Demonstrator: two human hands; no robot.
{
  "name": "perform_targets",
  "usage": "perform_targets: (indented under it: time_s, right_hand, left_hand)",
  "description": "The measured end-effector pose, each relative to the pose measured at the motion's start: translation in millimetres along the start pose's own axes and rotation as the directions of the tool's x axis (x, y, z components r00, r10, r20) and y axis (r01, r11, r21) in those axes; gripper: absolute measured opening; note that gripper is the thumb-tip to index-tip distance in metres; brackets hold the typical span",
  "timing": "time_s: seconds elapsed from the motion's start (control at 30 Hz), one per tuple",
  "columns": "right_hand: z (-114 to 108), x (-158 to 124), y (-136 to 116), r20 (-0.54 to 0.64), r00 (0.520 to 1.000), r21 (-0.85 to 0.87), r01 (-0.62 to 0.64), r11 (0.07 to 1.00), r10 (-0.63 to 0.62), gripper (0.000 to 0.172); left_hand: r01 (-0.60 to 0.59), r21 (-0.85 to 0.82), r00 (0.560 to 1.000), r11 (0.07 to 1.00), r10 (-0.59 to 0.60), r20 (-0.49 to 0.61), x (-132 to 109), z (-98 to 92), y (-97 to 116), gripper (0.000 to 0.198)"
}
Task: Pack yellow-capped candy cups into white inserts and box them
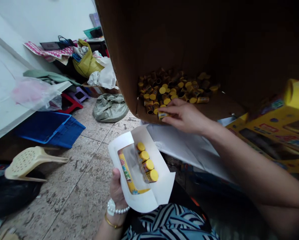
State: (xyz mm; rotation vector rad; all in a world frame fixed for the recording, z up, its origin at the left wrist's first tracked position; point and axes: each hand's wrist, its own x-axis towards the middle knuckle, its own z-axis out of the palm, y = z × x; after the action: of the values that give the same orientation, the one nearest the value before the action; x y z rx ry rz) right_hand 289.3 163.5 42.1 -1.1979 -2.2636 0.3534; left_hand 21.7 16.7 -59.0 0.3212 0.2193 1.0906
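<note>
while right hand (185, 115) pinches, tub (161, 115) between fingertips (165, 109).

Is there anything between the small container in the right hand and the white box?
In this view, only the carton edge and the side panel of the white box lie between the small container and the opening. Nothing else visibly blocks.

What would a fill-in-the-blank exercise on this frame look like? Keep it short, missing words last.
1. The left hand holds a white box with ___ capped containers showing.
2. Their caps are ___.
3. The right hand pinches a small container by the mouth of a carton coloured ___.
4. The plastic crate at left is ___.

Missing words: four; yellow; brown; blue
</note>
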Motion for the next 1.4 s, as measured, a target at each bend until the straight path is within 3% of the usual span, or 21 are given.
perform_targets:
  time_s: [0.1, 0.23, 0.37, 0.43, 0.53, 0.6, 0.67, 0.77, 0.83, 0.9, 1.0, 1.07, 1.17, 1.27, 1.3, 1.4]
  right_hand:
    - [16, -10, -37, -0.03, 0.991, 0.136, 0.133, 0.982, -0.13, 0.032]
    - [51, -23, -59, -0.069, 0.984, -0.004, 0.163, 0.987, -0.163, 0.007]
    - [51, -22, -56, -0.082, 0.96, -0.085, 0.259, 0.962, -0.266, 0.021]
    - [35, -16, -44, -0.15, 0.968, -0.092, 0.188, 0.978, -0.2, 0.028]
    - [11, -6, -7, -0.223, 0.973, -0.252, -0.109, 0.962, 0.051, 0.031]
    - [3, -1, 24, -0.176, 0.961, -0.418, -0.27, 0.867, 0.215, 0.031]
    - [2, 1, 50, -0.089, 0.94, -0.504, -0.329, 0.799, 0.33, 0.036]
    - [2, 1, 58, 0.014, 0.925, -0.475, -0.329, 0.816, 0.38, 0.032]
    - [0, 1, 42, 0.134, 0.947, -0.353, -0.23, 0.907, 0.292, 0.029]
    - [-5, -1, 14, 0.235, 0.968, -0.137, -0.058, 0.989, 0.09, 0.03]
    - [-7, -10, -39, 0.249, 0.953, 0.135, 0.145, 0.98, -0.175, 0.034]
    - [-1, -20, -71, 0.289, 0.924, 0.241, 0.184, 0.953, -0.252, 0.034]
    - [13, -35, -104, 0.426, 0.864, 0.251, 0.172, 0.953, -0.268, 0.024]
    - [25, -41, -112, 0.503, 0.815, 0.208, 0.207, 0.956, -0.286, 0.021]
    - [27, -40, -111, 0.486, 0.823, 0.192, 0.227, 0.955, -0.293, 0.024]
    - [33, -29, -102, 0.313, 0.91, 0.016, 0.28, 0.96, -0.271, 0.023]
  left_hand:
    - [0.012, -0.032, 1.0, 0.999, -0.013, -0.01, -3, -3.3, -7, 0.06]
    - [0.041, -0.055, 0.999, 0.998, -0.041, -0.007, -6, -6.2, -20, 0.062]
    - [0.07, -0.034, 0.997, 0.997, -0.069, 0.03, -6, -4.1, -22, 0.063]
    - [0.039, -0.024, 0.998, 0.999, -0.038, 0.05, -5, -0.3, -15, 0.063]
    - [0.0, -0.019, 0.997, 1.0, 0.001, 0.073, -1, 5.4, -2, 0.058]
    - [-0.008, 0.004, 0.998, 1.0, 0.008, 0.068, 0, 7.3, 6, 0.053]
    - [-0.012, 0.035, 0.999, 0.999, 0.01, 0.038, 2, 8.8, 12, 0.049]
    - [-0.047, 0.066, 0.998, 0.997, 0.049, -0.026, 5, 13.6, 15, 0.045]
    - [-0.085, 0.088, 0.993, 0.992, 0.092, -0.076, 8, 18.2, 15, 0.048]
    - [-0.121, 0.124, 0.983, 0.985, 0.136, -0.122, 10, 21.4, 14, 0.058]
    - [-0.217, 0.2, 0.952, 0.956, 0.252, -0.174, 11, 20.0, 13, 0.069]
    - [-0.296, 0.235, 0.92, 0.926, 0.343, -0.189, 11, 16.2, 12, 0.067]
    - [-0.304, 0.245, 0.923, 0.921, 0.348, -0.162, 8, 10.2, 13, 0.057]
    - [-0.206, 0.237, 0.959, 0.949, 0.244, -0.141, 1, 3.9, 12, 0.052]
    - [-0.182, 0.23, 0.964, 0.956, 0.219, -0.149, -1, 1.2, 10, 0.053]
    - [-0.161, 0.197, 0.964, 0.967, 0.196, -0.177, -9, -9.2, 3, 0.059]
